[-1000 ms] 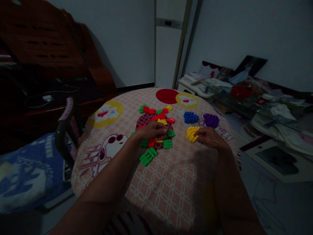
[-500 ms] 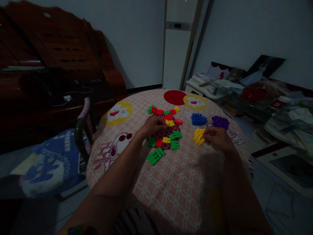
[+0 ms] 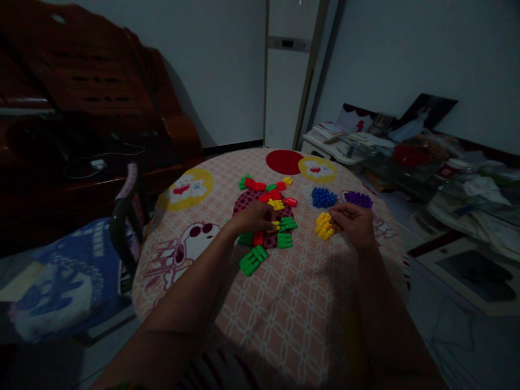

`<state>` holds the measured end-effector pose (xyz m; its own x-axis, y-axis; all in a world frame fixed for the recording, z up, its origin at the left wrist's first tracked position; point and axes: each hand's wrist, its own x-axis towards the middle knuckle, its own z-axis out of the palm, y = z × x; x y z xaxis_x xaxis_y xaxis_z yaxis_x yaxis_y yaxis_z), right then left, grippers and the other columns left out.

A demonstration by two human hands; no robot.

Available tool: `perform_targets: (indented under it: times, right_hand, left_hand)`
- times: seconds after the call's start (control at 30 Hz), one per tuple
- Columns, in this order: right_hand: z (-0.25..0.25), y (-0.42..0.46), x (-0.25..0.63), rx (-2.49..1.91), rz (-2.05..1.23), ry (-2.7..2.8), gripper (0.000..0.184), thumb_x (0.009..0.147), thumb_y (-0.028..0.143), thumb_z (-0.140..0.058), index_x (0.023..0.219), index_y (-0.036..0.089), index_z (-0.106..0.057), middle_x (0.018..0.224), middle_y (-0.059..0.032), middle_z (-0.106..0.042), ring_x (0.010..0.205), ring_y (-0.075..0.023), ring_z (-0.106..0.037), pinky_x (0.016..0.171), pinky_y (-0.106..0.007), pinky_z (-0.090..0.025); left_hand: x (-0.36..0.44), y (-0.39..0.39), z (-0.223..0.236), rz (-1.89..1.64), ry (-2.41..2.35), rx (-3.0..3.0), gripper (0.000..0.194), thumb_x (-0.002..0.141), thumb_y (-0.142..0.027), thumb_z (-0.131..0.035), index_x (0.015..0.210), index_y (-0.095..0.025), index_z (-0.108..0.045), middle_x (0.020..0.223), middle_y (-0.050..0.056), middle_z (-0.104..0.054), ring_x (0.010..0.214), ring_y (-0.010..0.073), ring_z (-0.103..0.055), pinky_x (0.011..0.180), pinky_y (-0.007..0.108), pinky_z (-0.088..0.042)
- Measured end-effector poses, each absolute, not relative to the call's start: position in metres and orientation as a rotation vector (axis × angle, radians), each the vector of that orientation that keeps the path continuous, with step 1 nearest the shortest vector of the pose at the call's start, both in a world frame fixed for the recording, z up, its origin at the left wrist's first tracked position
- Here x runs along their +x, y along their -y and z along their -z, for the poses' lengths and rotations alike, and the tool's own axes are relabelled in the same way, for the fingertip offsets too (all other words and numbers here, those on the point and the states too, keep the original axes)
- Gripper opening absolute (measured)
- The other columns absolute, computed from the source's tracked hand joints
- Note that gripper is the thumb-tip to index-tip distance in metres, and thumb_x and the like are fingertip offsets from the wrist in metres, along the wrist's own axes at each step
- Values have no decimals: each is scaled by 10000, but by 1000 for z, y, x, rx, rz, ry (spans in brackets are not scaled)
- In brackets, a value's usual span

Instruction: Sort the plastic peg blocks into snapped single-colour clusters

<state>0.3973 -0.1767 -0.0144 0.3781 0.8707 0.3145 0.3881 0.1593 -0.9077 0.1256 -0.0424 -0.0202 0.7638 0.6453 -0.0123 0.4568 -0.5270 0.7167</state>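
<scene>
My left hand point(image 3: 257, 218) is over the dark red patterned round patch on the table. Its fingers are closed at a small yellow building block point(image 3: 274, 226), partly hidden by the fingertips. Another yellow block point(image 3: 276, 205) lies just beyond. Around it are red blocks point(image 3: 255, 184) and green blocks point(image 3: 252, 260), loose or joined in short groups. My right hand point(image 3: 354, 219) pinches at the right edge of a tight cluster of yellow blocks point(image 3: 324, 226); its fingertips touch the cluster. Behind it sit a blue block cluster point(image 3: 324, 197) and a purple one point(image 3: 359, 200).
A patterned cloth covers the round table point(image 3: 284, 303). To the left stands a chair with a blue cushion point(image 3: 69, 276), with a wooden bench point(image 3: 89, 86) behind. On the right, a cluttered glass-topped stand point(image 3: 390, 151) holds papers and bags. A tall white cabinet-like unit point(image 3: 286, 81) stands at the back.
My left hand has come nearer to me, down onto the yellow block that lay flat beside the red one. My right hand has shifted slightly farther from me along the yellow cluster. The view has swung.
</scene>
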Motion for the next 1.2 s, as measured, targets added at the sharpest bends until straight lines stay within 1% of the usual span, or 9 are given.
perform_targets:
  times: [0.13,0.23,0.33,0.43,0.53,0.7,0.87,1.07,1.2]
  right_hand:
    - [13,174,365,-1371,-642,1355,298,722,437,-764,876,183,-745,722,-42,-723,600,-168,-665,533,-275,-538]
    - [16,172,342,-1314,-728,1423,332,740,431,-753,970,192,-748,780,-39,-731,609,-159,-656,517,-263,-520]
    - [20,170,327,-1289,-819,1434,318,755,447,-736,969,213,-740,742,-17,-712,590,-152,-644,495,-252,-502]
    - [18,170,326,-1312,-842,1426,292,741,441,-738,912,204,-739,663,-3,-678,536,-145,-613,467,-246,-480]
    - [9,174,346,-1375,-733,1374,269,724,416,-739,861,184,-738,634,-12,-672,503,-145,-594,462,-255,-473]
    - [-2,190,411,-1555,-334,1247,242,692,391,-725,787,170,-745,628,-21,-668,524,-154,-583,492,-269,-459]
    - [2,202,444,-1904,-174,1544,192,722,323,-647,747,168,-758,641,-32,-692,582,-168,-604,563,-274,-420]
    - [3,190,421,-2309,-4,1866,236,838,241,-570,918,173,-782,902,-99,-772,803,-209,-675,674,-289,-397]
    - [5,184,409,-2417,85,1943,263,887,261,-541,978,173,-772,948,-123,-771,862,-231,-682,685,-297,-383]
  left_hand:
    - [133,50,18,-462,-626,1765,237,734,-310,-756,888,-146,-679,727,4,-681,607,114,-588,572,229,-429]
    - [141,58,16,-457,-500,1588,308,699,-293,-813,929,-136,-680,780,16,-706,630,107,-615,594,224,-475]
    - [146,64,17,-435,-449,1528,335,654,-290,-862,880,-130,-674,757,11,-701,622,99,-619,591,211,-486]
    - [147,64,20,-419,-440,1507,358,660,-314,-871,901,-129,-682,746,6,-697,605,95,-615,594,215,-498]
    - [146,59,23,-472,-449,1518,389,694,-355,-856,966,-126,-697,788,21,-710,622,102,-623,610,230,-510]
    - [141,48,26,-583,-525,1549,398,707,-410,-844,935,-115,-706,809,36,-711,641,109,-627,616,237,-507]
    - [138,47,26,-594,-553,1554,380,721,-419,-830,928,-123,-713,795,37,-711,649,118,-635,612,238,-502]
    - [139,49,27,-587,-542,1567,301,748,-383,-794,900,-135,-713,821,44,-718,690,136,-645,644,265,-517]
    - [138,48,27,-600,-540,1568,295,741,-375,-787,896,-135,-713,796,33,-708,698,138,-646,655,263,-520]
